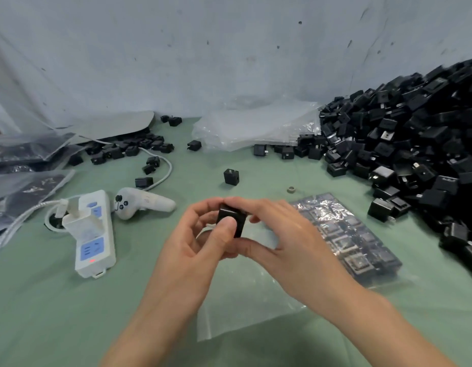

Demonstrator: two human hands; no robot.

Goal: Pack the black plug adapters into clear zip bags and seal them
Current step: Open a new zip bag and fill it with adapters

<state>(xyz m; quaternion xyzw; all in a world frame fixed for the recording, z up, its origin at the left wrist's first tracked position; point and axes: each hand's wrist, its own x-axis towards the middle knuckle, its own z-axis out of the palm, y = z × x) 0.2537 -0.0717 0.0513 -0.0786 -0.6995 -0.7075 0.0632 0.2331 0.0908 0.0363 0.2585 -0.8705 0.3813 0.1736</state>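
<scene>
A black plug adapter (pixel 236 217) is held above the green table between both hands. My left hand (pixel 198 239) pinches it with the thumb on its front face. My right hand (pixel 277 234) grips it from the right, fingers curled over the top and thumb beneath. An empty clear zip bag (pixel 245 300) lies flat under my hands. A filled clear bag of adapters (pixel 346 234) lies just right of my right hand. A large heap of loose black adapters (pixel 415 144) covers the right side.
A white power strip (pixel 94 234) with a plugged-in charger and a white handheld controller (pixel 142 202) lie at left. A stack of empty clear bags (pixel 256 125) sits at the back. Single adapters (pixel 231 176) dot the green table (pixel 70 313). Filled bags (pixel 25 165) lie far left.
</scene>
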